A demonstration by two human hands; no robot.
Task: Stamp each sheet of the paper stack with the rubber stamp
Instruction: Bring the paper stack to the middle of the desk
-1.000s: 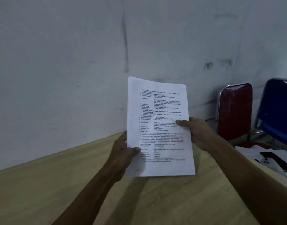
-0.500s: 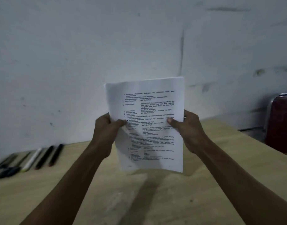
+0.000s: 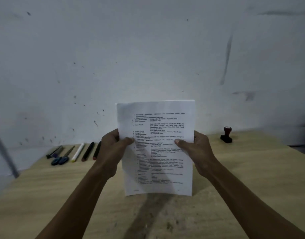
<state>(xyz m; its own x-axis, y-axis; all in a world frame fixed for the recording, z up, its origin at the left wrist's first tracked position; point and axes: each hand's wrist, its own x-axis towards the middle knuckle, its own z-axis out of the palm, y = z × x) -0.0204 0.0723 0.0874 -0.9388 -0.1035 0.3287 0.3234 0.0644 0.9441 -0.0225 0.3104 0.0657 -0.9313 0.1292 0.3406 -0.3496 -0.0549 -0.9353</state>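
Tabletop [image 3: 251, 178]: pale wood, wall right behind it. Any sheet that slides off the far edge would be awkward to fetch.

Paper stack [image 3: 157, 147]: held upright at centre, bottom edge on or just above the tabletop; I cannot tell which. Printed side faces me. Risk: it bows or fans while being laid flat, so the sheets skew and stamps land unevenly.

Left hand [image 3: 112, 150] grips the stack's 9 o'clock edge, thumb on the front. Right hand [image 3: 194, 149] grips the 3 o'clock edge the same way. Both sets of fingers are clamped on paper, so neither hand is free for the stamp; freeing one early could spill the stack.

Scissors [image 3: 59, 159] and pens [image 3: 86, 151]: lined up at 9 o'clock, near my left elbow's sweep.

Stamp [image 3: 226, 135]: upright at 2 o'clock, well apart from the stack. A hasty reach might tip it.
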